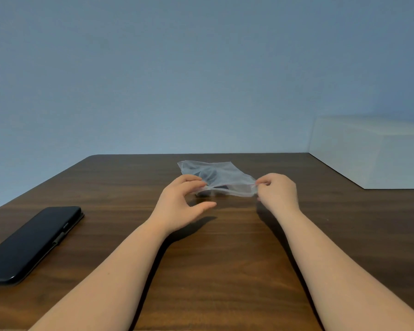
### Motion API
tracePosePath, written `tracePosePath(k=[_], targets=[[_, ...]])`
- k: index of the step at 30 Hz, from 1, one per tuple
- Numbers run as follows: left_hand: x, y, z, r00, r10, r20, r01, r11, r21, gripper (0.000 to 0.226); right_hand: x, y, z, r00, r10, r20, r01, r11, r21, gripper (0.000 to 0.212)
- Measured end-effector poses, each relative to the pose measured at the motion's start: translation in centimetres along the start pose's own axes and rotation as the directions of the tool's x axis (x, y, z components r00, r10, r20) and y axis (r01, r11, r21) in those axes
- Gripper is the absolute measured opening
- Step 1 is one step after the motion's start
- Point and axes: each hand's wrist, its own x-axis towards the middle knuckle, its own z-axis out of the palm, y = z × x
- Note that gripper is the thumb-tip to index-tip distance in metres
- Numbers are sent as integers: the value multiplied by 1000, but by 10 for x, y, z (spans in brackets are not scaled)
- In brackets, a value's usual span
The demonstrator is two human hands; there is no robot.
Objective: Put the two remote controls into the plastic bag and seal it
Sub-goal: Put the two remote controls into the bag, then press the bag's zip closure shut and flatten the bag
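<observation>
Tabletop (225, 259): dark brown wood grain, rounded far-left corner, set against a plain blue-grey wall (177, 80). Bag (215, 174): clear plastic, lying near the far middle of the tabletop, crumpled, its mouth edge turned toward the person and lifted slightly off the wood. Dark shapes show through the plastic, one under the upper panel and one at the mouth; these appear to be the remotes (209, 174), though their form and count cannot be told through the film. Left hand (179, 201): at the bag's left mouth corner, fingertips curled onto the edge of the plastic, thumb stretched out below and apart from it; whether it truly pinches the bag cannot be told. Right hand (276, 189): at the bag's right mouth corner, fingers closed in a pinch on the plastic edge, where a small reddish mark shows at the seal strip. Mouth edge stretched between the two hands; whether the seal is closed cannot be told. Both forearms bare, reaching in from the near edge, casting shadows on the wood. Phone (31, 242): black, in a folio case, lying flat at the left, well apart from the bag, screen dark. Box (373, 151): white, at the far right, just beside the tabletop.
</observation>
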Motion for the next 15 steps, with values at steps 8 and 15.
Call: tracePosePath(k=[8,15], targets=[[-3,1,-6,985,21,172,-73,950,304,11,-5,-4,-12,997,79,-24,-82,914,-398,19],[-5,3,-5,973,-32,230,-34,959,280,14,-21,-21,-6,891,-379,249,401,915,-41,38]])
